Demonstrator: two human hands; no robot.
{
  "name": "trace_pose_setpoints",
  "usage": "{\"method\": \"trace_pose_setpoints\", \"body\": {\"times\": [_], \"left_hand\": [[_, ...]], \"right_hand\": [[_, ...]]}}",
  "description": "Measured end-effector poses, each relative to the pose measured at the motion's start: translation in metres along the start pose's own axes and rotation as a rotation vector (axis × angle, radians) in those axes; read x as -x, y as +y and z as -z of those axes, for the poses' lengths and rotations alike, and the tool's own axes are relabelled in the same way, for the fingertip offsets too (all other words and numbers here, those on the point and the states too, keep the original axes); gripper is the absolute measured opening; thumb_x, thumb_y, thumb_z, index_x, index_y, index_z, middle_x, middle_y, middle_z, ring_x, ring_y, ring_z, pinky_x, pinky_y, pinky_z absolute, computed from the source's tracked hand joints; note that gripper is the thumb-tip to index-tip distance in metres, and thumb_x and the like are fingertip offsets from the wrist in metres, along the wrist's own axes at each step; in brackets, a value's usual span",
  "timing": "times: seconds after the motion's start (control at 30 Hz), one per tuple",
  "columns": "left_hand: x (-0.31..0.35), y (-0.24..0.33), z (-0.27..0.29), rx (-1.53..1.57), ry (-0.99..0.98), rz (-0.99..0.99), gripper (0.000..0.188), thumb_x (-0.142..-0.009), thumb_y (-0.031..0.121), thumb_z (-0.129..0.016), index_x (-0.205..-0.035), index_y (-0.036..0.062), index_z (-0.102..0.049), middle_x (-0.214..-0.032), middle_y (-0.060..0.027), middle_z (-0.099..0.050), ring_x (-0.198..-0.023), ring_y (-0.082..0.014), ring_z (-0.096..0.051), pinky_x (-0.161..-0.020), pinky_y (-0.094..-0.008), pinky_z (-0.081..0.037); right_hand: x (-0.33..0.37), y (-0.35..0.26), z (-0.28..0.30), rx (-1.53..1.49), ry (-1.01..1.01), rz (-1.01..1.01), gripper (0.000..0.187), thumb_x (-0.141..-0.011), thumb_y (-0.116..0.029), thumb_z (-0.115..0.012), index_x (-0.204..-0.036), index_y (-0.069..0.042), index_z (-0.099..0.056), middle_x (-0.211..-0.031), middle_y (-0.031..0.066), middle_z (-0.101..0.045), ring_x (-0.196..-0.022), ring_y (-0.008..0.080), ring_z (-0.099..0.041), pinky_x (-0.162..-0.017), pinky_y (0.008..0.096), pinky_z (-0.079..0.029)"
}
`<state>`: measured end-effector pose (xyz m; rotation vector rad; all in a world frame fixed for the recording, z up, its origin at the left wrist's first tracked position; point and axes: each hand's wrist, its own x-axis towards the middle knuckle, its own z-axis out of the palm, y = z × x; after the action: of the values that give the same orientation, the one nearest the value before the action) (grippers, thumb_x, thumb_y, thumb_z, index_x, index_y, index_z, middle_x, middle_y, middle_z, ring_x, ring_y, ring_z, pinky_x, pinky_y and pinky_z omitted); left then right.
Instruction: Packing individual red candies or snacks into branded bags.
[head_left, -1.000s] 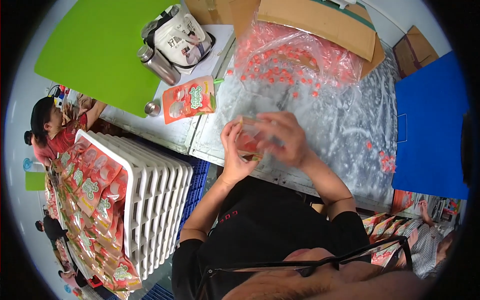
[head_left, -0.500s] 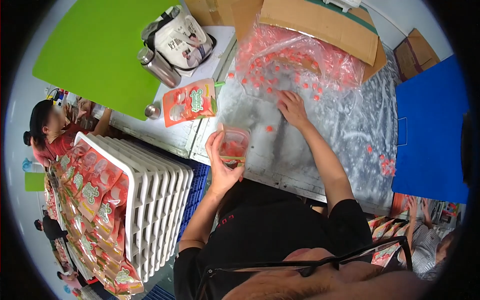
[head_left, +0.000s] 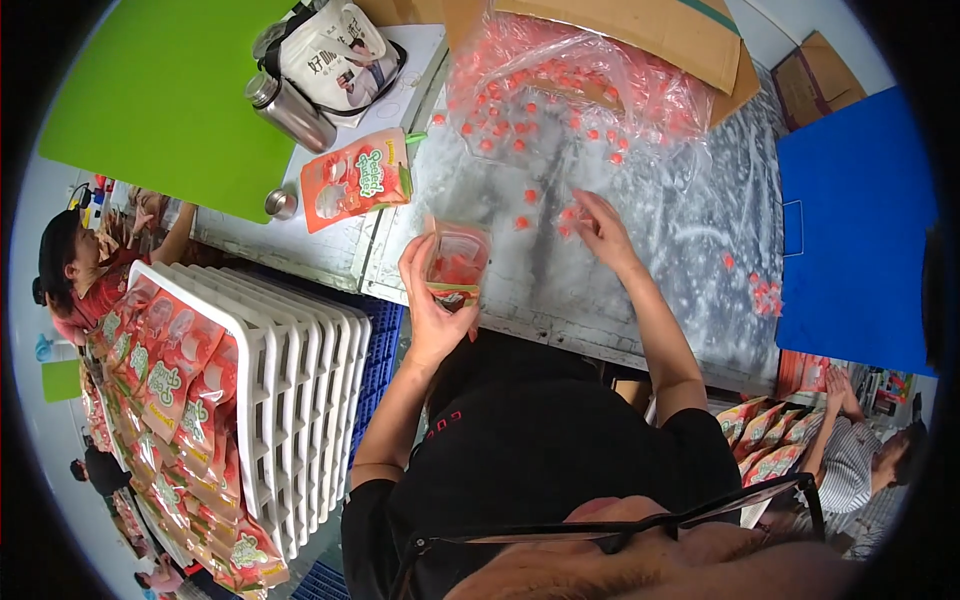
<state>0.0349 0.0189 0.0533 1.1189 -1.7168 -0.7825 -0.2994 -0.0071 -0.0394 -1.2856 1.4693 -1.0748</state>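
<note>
My left hand [head_left: 432, 305] is closed round an open, see-through pouch [head_left: 460, 250] with pink wrapped candies inside, its near edge printed green and red. I hold it by the table's front edge. To its right, my right hand [head_left: 603, 232] is over the table, fingers stretched out and slightly apart. Beside its fingertips lies a small cluster of pink wrapped candies [head_left: 568, 218]; whether the fingers touch them is hard to make out. Two loose candies [head_left: 522, 223] rest left of that hand. Further back, more candies spill from a plastic-lined cardboard box [head_left: 690, 55].
A printed red pouch [head_left: 358, 180], steel bottle [head_left: 292, 112], its cap [head_left: 281, 204] and a white bag [head_left: 340, 60] stand at the back left. Stacked white crates [head_left: 290, 400] with filled pouches are on my left. A blue panel [head_left: 855, 230] borders the right; co-workers sit at both sides.
My right hand has drawn back toward me from the spilled candies, and a few candies now lie nearer, by its fingertips. My left hand still holds the pouch. The whole view has shifted slightly.
</note>
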Motion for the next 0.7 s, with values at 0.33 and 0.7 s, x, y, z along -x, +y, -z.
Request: {"method": "trace_pose_setpoints", "body": {"times": [0.33,0.7], "left_hand": [[0.001,0.001,0.001,-0.001,0.018,-0.007,0.091,-0.060,-0.006,-0.071,-0.144,0.0066,-0.039,-0.142,-0.0176,-0.035,-0.134,-0.0366,-0.038,-0.113,-0.0433,-0.036],[-0.001,-0.003,0.000,0.052,0.001,0.001,0.091,-0.060,-0.008,-0.071,-0.144,0.0059,-0.038,-0.142,-0.0173,-0.034,-0.134,-0.0356,-0.038,-0.113,-0.0424,-0.036]], "right_hand": [[0.011,0.000,0.000,0.449,0.157,0.313,0.046,-0.084,0.000,-0.068,-0.129,-0.007,-0.060,-0.128,0.0141,-0.056,-0.117,0.0330,-0.055,-0.096,0.0370,-0.048],[0.009,0.026,0.027,-0.187,0.082,0.109,0.051,-0.095,-0.023,-0.054,-0.146,-0.020,-0.051,-0.155,0.0131,-0.040,-0.140,0.0284,-0.040,-0.118,0.0343,-0.027]]}}
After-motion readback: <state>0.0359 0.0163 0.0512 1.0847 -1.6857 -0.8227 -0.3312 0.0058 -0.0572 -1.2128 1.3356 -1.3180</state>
